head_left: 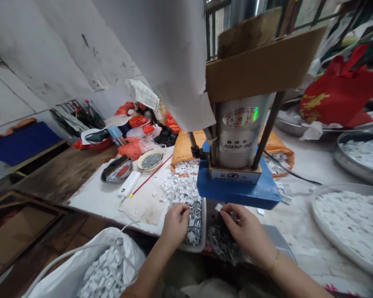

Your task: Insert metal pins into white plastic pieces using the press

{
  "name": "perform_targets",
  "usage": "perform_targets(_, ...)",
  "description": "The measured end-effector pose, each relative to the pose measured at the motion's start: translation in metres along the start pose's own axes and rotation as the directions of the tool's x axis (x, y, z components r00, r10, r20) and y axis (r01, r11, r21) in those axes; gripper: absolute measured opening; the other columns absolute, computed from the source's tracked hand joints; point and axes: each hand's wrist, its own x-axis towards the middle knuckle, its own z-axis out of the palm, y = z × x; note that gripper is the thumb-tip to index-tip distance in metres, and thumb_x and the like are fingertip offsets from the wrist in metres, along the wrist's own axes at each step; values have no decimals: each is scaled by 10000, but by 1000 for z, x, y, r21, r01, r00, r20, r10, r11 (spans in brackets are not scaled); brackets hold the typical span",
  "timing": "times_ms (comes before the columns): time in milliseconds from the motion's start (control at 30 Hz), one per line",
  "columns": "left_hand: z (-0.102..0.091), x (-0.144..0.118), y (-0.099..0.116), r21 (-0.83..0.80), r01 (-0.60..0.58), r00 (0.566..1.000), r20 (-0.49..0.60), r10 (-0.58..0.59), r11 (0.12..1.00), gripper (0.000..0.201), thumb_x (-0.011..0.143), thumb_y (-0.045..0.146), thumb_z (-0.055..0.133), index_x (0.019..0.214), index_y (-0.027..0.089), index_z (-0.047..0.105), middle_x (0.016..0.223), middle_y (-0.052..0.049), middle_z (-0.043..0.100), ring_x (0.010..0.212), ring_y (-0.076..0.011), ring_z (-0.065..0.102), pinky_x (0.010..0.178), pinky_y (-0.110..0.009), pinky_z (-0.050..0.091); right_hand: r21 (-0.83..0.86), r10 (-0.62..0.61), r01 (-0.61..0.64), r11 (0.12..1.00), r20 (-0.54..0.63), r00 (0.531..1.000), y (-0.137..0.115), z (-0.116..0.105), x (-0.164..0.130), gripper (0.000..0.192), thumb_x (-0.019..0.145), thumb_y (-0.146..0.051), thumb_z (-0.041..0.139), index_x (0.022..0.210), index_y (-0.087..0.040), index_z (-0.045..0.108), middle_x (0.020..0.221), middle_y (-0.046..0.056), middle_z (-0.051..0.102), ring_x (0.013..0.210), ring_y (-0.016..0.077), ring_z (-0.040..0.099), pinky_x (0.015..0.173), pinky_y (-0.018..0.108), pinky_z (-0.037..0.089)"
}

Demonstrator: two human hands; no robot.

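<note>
My left hand (175, 225) is over the left side of a clear plastic tray (202, 244) that holds small metal pins (195, 215) and white plastic pieces. Its thumb and fingers are pinched together, and anything between them is hidden. Below the blue press (239, 186), my right hand (247, 227) pinches a small white plastic piece (219, 207) between thumb and forefinger. A heap of metal parts (220, 244) lies beneath this hand, to the right of the tray. White plastic pieces (186, 188) are piled just behind the tray.
A round tray of white pieces (354, 223) stands at right. Bowls of metal parts (151, 159), a white power bank (129, 183) and a red stick (151, 176) lie at left. An open white sack (102, 265) stands front left. Orange bags (186, 145) sit behind the press.
</note>
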Motion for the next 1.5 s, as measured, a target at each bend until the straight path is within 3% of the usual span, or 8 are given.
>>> perform_targets(200,4,-8,-7,179,-98,985,160,70,979,147,756,120,553,849,189,643,854,-73,609,854,-247,538,748,-352,397,-24,-46,45,999,-32,998,6,-1,0,226,831,-373,470,822,-215,631,800,70,706,713,235,637,611,333,490)
perform_targets(367,11,-8,-9,251,-111,978,199,61,962,84,761,124,556,719,184,599,788,-55,583,782,-221,532,683,-312,380,-55,-139,131,990,-186,973,26,-14,-34,227,835,-420,512,946,-237,587,987,93,655,951,268,589,818,407,477)
perform_targets(567,16,-8,-11,187,-58,991,128,34,981,93,795,140,532,716,184,552,755,-25,561,769,-189,527,687,-283,383,-124,-192,216,969,180,965,17,-1,-60,199,794,-326,576,950,-243,668,1088,113,613,1008,288,568,856,462,478)
perform_targets(867,11,-8,-14,76,1,1000,1,-1,997,127,768,145,516,649,186,495,663,12,511,667,-155,505,612,-249,369,-45,-172,180,983,149,974,17,4,-56,205,839,-337,520,824,-239,700,980,103,647,943,266,597,827,419,509)
perform_targets(1033,7,-10,8,-7,-27,1000,-4,27,1000,117,770,139,508,664,186,495,660,12,523,646,-143,512,601,-239,392,-38,-188,194,980,126,974,17,0,-59,251,879,-334,464,956,-235,681,1027,107,632,981,257,582,860,419,496)
perform_targets(1233,4,-29,51,-134,-264,931,224,289,955,45,781,150,548,760,184,568,737,-19,608,709,-159,563,676,-255,417,-56,-226,241,969,196,954,11,-3,-56,214,869,-330,489,846,-228,676,940,92,638,924,253,583,819,420,500)
perform_targets(1367,6,-35,57,-95,-257,932,239,273,962,55,785,138,547,782,184,577,762,-29,623,737,-170,575,704,-268,418,-22,-248,255,967,160,955,11,-4,-58,209,832,-324,553,994,-225,642,1055,104,615,1002,257,560,863,410,491)
perform_targets(1500,6,-36,61,-133,-292,909,269,318,947,83,802,133,520,811,185,584,782,-35,637,754,-172,583,706,-267,423,66,-286,278,958,180,941,11,-4,-59,162,881,-262,478,876,-242,638,962,74,635,934,220,580,817,355,504)
